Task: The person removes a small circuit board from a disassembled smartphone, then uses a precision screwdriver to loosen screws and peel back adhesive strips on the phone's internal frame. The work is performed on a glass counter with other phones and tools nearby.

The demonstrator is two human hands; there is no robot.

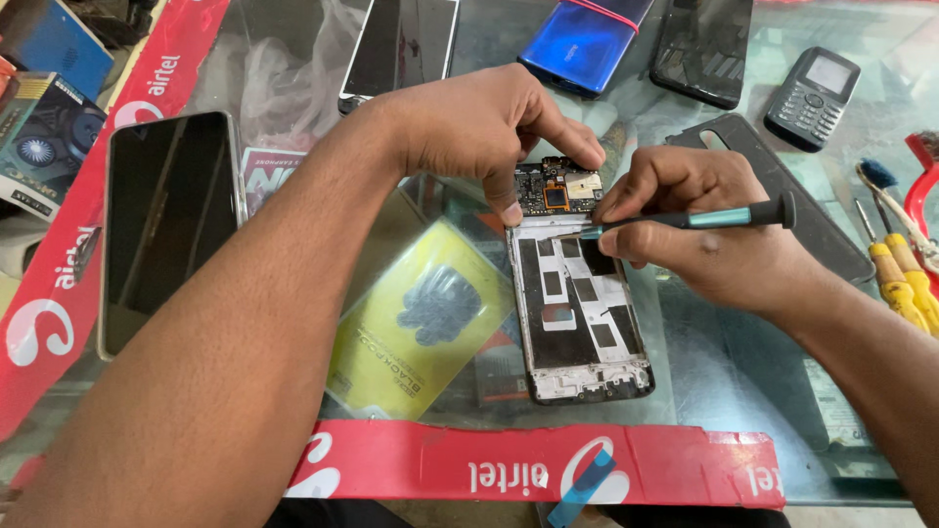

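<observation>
An opened smartphone frame (579, 323) lies on the glass table with its back cover off and the battery bay bare. At its top end sits a dark circuit board (550, 190). My left hand (484, 127) pinches and presses this board with thumb and fingers. My right hand (699, 230) grips a teal-handled precision screwdriver (704, 217) held nearly level, its tip resting at the frame's upper edge just below the board.
A large dark phone (166, 220) lies at left. A yellow packet (421, 323) sits beside the frame. Several phones and a blue one (582, 39) lie at the back, a keypad phone (812, 96) at right, yellow screwdrivers (905, 284) at far right. Red tape (509, 464) edges the table.
</observation>
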